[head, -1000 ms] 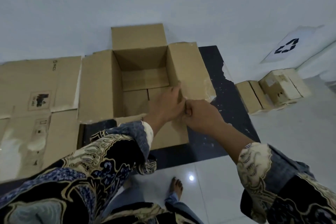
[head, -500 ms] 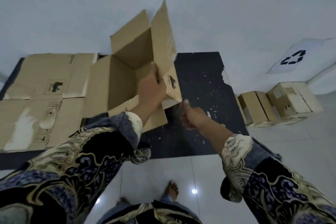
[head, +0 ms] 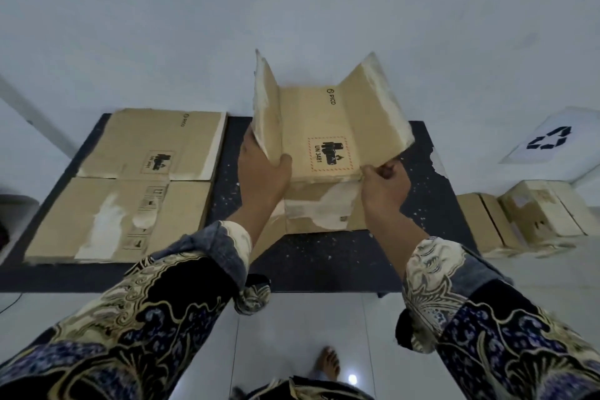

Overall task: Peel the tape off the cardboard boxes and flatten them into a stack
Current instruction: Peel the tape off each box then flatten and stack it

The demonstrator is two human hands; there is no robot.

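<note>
Holding the cardboard box (head: 324,136) above the dark table (head: 324,256), the left hand (head: 263,172) grips one flap and the right hand (head: 384,182) pinches the other edge. A moment ago it stood open; now it is nearly collapsed, ready for the flat stack (head: 130,185) on the left.

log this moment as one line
step: flattening | left hand: grips box flap | right hand: pinches box edge | flattened stack: on mat

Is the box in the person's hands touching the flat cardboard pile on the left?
Apart. The head view shows bare dark mat between the held box and the flattened stack.
</note>
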